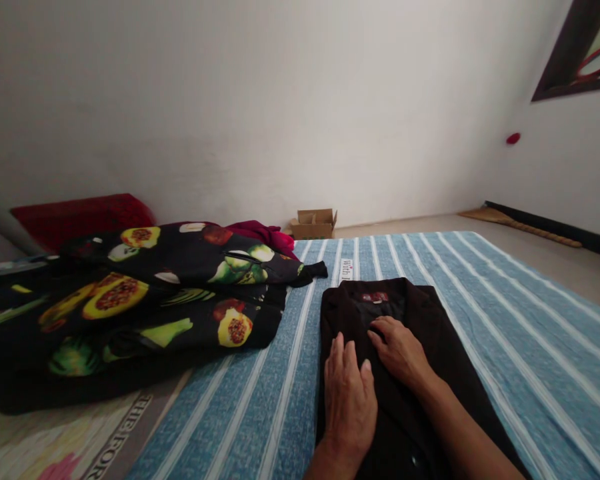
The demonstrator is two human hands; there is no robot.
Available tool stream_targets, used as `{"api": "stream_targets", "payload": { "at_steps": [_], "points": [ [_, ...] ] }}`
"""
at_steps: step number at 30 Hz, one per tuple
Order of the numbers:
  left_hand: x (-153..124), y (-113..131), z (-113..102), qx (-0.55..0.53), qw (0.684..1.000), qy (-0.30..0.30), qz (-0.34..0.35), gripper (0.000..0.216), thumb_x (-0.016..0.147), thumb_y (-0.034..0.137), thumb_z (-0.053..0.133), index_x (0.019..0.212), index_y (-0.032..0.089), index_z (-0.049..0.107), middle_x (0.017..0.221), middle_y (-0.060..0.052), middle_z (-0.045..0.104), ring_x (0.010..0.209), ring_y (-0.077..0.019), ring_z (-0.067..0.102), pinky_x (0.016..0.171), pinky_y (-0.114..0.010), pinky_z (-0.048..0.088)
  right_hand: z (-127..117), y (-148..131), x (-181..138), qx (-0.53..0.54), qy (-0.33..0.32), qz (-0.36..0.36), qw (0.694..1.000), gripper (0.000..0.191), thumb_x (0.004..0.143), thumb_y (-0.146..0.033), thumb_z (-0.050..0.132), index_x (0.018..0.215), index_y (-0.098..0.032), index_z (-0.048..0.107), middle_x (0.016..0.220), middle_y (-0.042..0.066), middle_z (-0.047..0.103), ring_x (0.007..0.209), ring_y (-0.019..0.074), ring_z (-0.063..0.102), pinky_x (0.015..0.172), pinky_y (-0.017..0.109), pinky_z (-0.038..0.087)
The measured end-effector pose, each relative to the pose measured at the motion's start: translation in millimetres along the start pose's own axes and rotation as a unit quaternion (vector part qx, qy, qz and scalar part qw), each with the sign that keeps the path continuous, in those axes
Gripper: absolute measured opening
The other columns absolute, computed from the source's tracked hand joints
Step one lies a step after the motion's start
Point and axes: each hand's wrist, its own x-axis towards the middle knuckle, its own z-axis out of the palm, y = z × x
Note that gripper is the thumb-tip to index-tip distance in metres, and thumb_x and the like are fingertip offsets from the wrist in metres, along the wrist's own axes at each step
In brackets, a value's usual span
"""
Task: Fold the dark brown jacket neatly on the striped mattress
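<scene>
On the blue-and-white striped bedsheet [520, 320], directly before you, lies the dark blazer [393, 413], arranged as a narrow block with its collar and red neck label [375, 297] pointing away from you. Your left hand [350, 393] lies open and flat on its left front; your right hand [403, 353], also open, fingers slightly bent, rests at the lapel edge. Neither appears to grip. Expect soft, fairly light cloth, somewhat stiffer at collar and lapels, unlikely to slip or break, though its layers may slide apart. Both palms beneath the long sides should support it better than one lapel. Beyond the bedsheet, near the wall, stands an open cardboard box [314, 231]; you cannot tell its contents.
</scene>
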Motion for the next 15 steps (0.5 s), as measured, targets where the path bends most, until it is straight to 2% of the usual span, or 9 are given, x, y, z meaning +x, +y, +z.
{"api": "stream_targets", "payload": {
  "at_steps": [5,8,11,13,15],
  "points": [
    [25,-4,-9,0.009,1.0,0.002,-0.009,0.042,0.086,0.023,0.033,0.121,0.008,0.052,0.135,-0.018,0.046,0.125,-0.0247,0.042,0.104,-0.042,0.035,-1,-4,4,0.015,0.026,0.011,0.999,0.022,0.086,-0.025,0.047,0.088,-0.019,0.067,0.098,0.006,0.064,0.095,0.0172,0.056,0.085,0.024,0.039],
    [60,-7,-26,0.014,0.999,-0.031,-0.023,0.039,0.084,0.018,0.036,0.116,0.008,0.056,0.125,-0.016,0.055,0.118,-0.0223,0.05,0.101,-0.037,0.038,-1,-5,5,0.018,0.031,0.015,0.999,0.021,0.086,-0.025,0.048,0.084,-0.019,0.067,0.093,0.005,0.064,0.093,0.0168,0.056,0.083,0.024,0.038],
    [98,-17,-39,0.03,0.998,-0.032,-0.053,0.035,0.081,0.014,0.043,0.111,0.01,0.059,0.117,-0.015,0.061,0.11,-0.0241,0.056,0.097,-0.036,0.04,-1,-6,5,0.023,0.036,0.022,0.999,0.024,0.088,-0.029,0.045,0.081,-0.02,0.066,0.088,0.005,0.064,0.088,0.0165,0.057,0.079,0.024,0.038],
    [118,-28,-41,0.018,0.996,-0.039,-0.08,0.035,0.075,0.011,0.048,0.107,0.009,0.061,0.114,-0.016,0.063,0.109,-0.027,0.056,0.096,-0.038,0.04,-2,-6,5,0.03,0.041,0.023,0.998,0.028,0.09,-0.032,0.043,0.079,-0.02,0.066,0.085,0.004,0.064,0.085,0.0161,0.057,0.076,0.024,0.038],
    [133,-41,-38,-0.039,0.995,-0.054,-0.077,0.035,0.069,0.008,0.052,0.102,0.009,0.064,0.11,-0.015,0.065,0.108,-0.0277,0.057,0.097,-0.039,0.039,-2,-7,5,0.037,0.045,0.024,0.998,0.03,0.09,-0.033,0.042,0.077,-0.021,0.065,0.083,0.004,0.064,0.084,0.016,0.057,0.076,0.024,0.038]
  ]
}}
